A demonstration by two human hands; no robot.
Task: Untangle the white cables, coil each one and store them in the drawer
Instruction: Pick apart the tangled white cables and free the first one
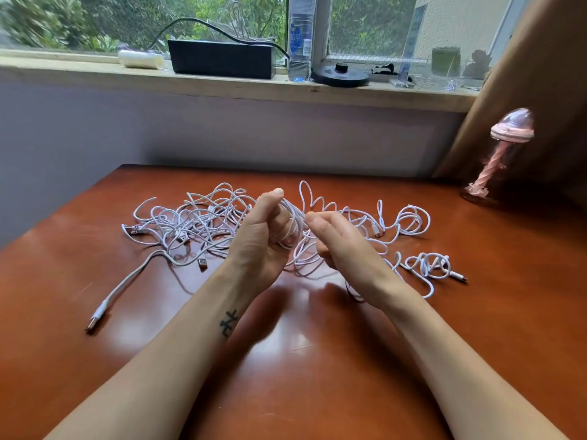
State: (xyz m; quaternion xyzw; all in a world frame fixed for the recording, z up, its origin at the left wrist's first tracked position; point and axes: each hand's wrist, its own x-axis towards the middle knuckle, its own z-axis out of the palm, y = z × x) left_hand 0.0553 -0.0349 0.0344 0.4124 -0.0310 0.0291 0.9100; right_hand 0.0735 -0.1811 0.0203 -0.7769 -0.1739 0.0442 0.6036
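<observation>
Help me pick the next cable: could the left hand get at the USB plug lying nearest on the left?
Probably not yet: the left hand grips cable loops. The way to the USB plug looks free, so likely yes after letting go.

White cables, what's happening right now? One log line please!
white cables: tangled on table | left hand: grips loops of them | right hand: pinches a strand | drawer: unseen
</observation>
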